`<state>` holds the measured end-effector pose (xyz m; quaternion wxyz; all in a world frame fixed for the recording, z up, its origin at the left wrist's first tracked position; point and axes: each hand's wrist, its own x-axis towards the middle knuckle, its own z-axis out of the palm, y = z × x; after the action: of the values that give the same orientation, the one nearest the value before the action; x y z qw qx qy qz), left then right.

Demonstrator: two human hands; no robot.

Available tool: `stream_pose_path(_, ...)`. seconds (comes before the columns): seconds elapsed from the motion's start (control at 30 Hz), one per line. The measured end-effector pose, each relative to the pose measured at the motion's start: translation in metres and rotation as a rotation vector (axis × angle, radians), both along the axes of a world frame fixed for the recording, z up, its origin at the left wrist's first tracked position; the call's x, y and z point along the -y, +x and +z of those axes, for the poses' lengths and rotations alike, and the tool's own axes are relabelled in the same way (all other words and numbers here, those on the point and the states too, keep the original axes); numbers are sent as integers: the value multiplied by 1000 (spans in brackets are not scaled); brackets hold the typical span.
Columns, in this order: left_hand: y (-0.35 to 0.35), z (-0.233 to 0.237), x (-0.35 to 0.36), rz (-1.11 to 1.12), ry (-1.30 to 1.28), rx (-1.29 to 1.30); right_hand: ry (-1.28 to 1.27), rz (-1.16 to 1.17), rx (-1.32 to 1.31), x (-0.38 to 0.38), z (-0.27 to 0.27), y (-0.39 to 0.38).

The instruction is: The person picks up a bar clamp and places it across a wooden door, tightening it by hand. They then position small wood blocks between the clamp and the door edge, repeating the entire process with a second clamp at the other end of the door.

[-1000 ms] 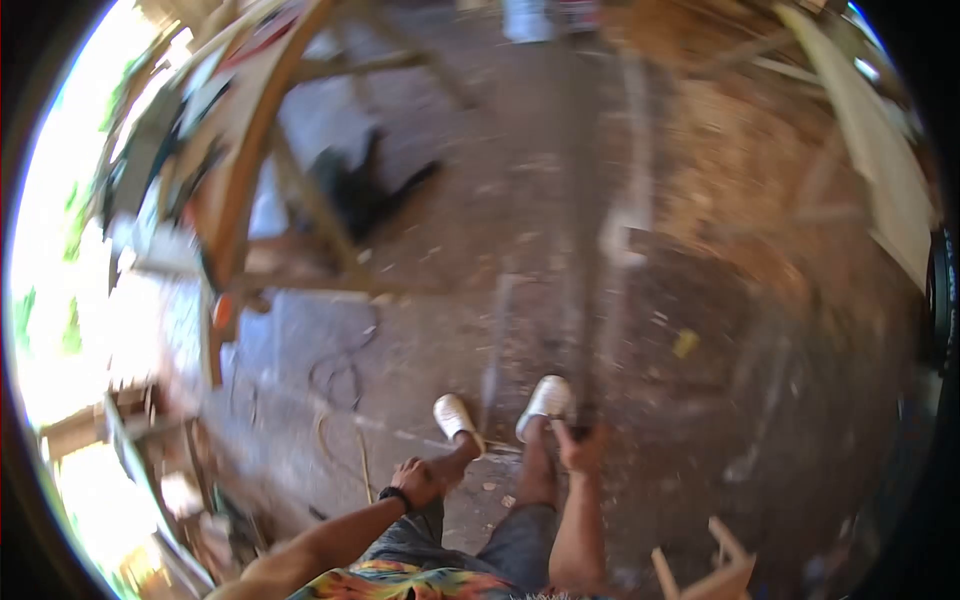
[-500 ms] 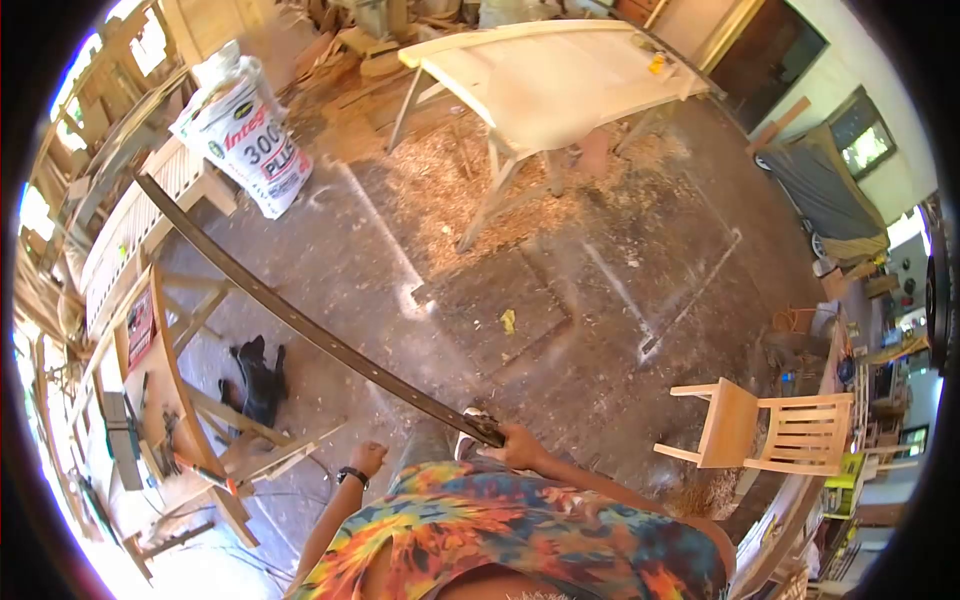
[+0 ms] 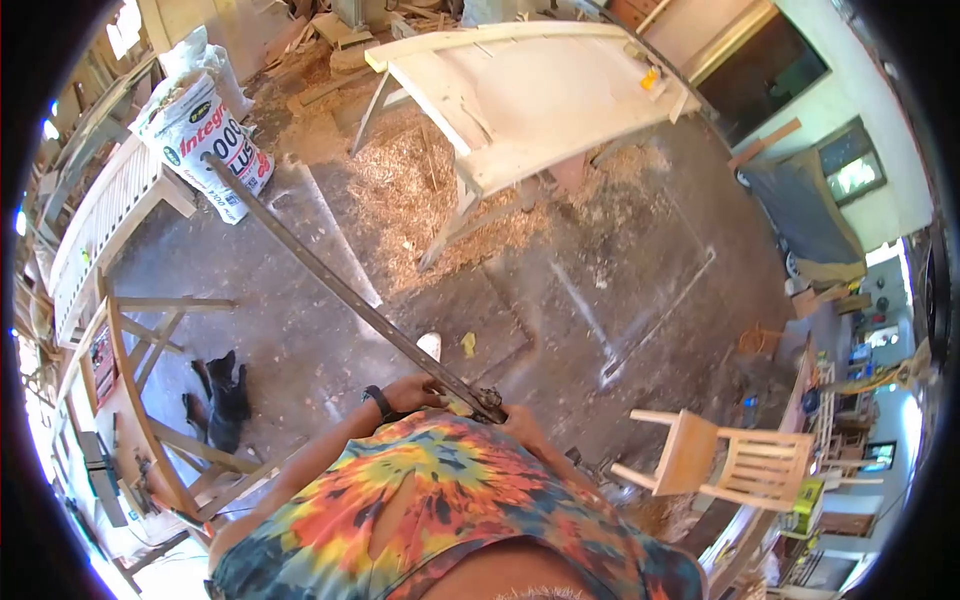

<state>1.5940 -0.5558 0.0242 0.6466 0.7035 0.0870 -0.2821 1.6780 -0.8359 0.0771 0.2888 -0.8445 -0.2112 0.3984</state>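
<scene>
A long metal bar clamp point(image 3: 345, 290), with holes along its bar, slants from my waist up to the far left. My right hand point(image 3: 522, 426) is closed around its near end, beside the screw head point(image 3: 488, 399). My left hand point(image 3: 412, 392), with a dark band on the wrist, is at the near side of the bar just below the head. Its fingers are curled against the bar and partly hidden. In my view, the far tip of the bar overlaps a white printed sack point(image 3: 205, 135).
A pale wooden panel point(image 3: 530, 95) rests on trestles over wood shavings point(image 3: 400, 220). A black dog point(image 3: 222, 400) lies by a workbench point(image 3: 150, 450) on the left. A slatted wooden chair point(image 3: 690, 450) stands on the right, and a slatted bench piece point(image 3: 105, 230) is far left.
My left hand has moved right and up to the bar clamp. The clamp's far end has swung to the right, now overlapping the sack. My view has turned and shifted forward.
</scene>
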Motion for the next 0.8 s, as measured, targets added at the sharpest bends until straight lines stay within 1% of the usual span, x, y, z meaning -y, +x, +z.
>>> stream_pose_path(0.03, 22, 1, -2, -40, -106, -14, -22, -34, 15, -6, 8, 18)
stream_pose_path(0.07, 44, 1, -4, -26, -112, 1, -28, -20, 29, -12, 15, 38)
stream_pose_path(0.13, 84, 47, 4, -120, -430, 56, -54, -106, -24, -19, 25, 61)
stream_pose_path(0.17, 99, 50, 12, -78, -601, 57, -63, -96, -33, -21, 30, 70)
stream_pose_path(0.2, 112, 54, 15, -66, -607, 54, -6, -114, -48, -24, 34, 82)
stream_pose_path(0.23, 129, 58, 18, -42, -687, 24, 53, -130, -57, -26, 37, 97)
stream_pose_path(0.27, 146, 59, 19, -18, -765, 0, 49, -117, -51, -28, 36, 110)
stream_pose_path(0.33, 170, 41, 23, 13, -756, -9, 12, -151, -43, -27, 28, 123)
stream_pose_path(0.37, 178, 27, 28, 49, -841, -69, 12, -141, -40, -25, 24, 134)
stream_pose_path(0.4, 189, 24, 32, 86, -926, -131, 8, -158, -75, -23, 18, 144)
stream_pose_path(0.43, 202, 25, 34, 62, -981, -126, 4, -174, -114, -19, 13, 154)
stream_pose_path(0.47, 215, 16, 37, 81, -980, -126, -1, -187, -159, -14, 7, 165)
stream_pose_path(0.53, 240, 5, 40, 73, -871, -273, 38, -165, -195, -2, -11, 192)
stream_pose_path(0.57, 256, 1, 43, 53, -766, -109, 74, -159, -215, 4, -20, 211)
stream_pose_path(0.6, 272, 12, 49, 75, -762, -101, 110, -154, -233, 11, -28, 232)
stream_pose_path(0.67, 305, 29, 62, 170, -772, -182, 184, -155, -272, 22, -36, 271)
stream_pose_path(0.7, 323, 31, 71, 182, -795, -135, 191, -146, -279, 25, -31, 288)
stream_pose_path(0.73, 340, 32, 76, 192, -786, -138, 162, -142, -223, 26, -20, 305)
stream_pose_path(0.77, 356, 34, 81, 203, -729, -102, 130, -141, -170, 27, -12, 320)
stream_pose_path(0.8, 369, 40, 87, 213, -677, -68, 128, -136, -181, 31, -13, 333)
